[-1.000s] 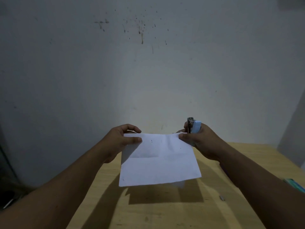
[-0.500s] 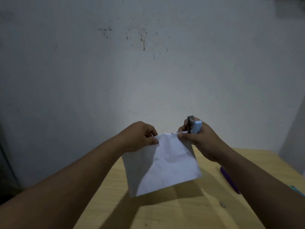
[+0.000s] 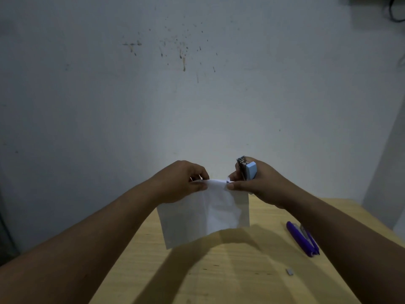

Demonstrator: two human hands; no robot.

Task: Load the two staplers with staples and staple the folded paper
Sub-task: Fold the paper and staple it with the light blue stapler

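Since a moment ago the left hand (image 3: pixel 182 183) has slid right along the folded paper (image 3: pixel 206 213), pinching its top edge nearer the right hand (image 3: pixel 258 183), which grips the blue stapler (image 3: pixel 248 170) and paper above the table (image 3: pixel 219 270), the purple stapler (image 3: pixel 303 240) now visible at right.

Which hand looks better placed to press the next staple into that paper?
The right hand, probably: it already grips the light blue stapler at the folded paper's top edge. The left hand only pinches that edge, steadying it.
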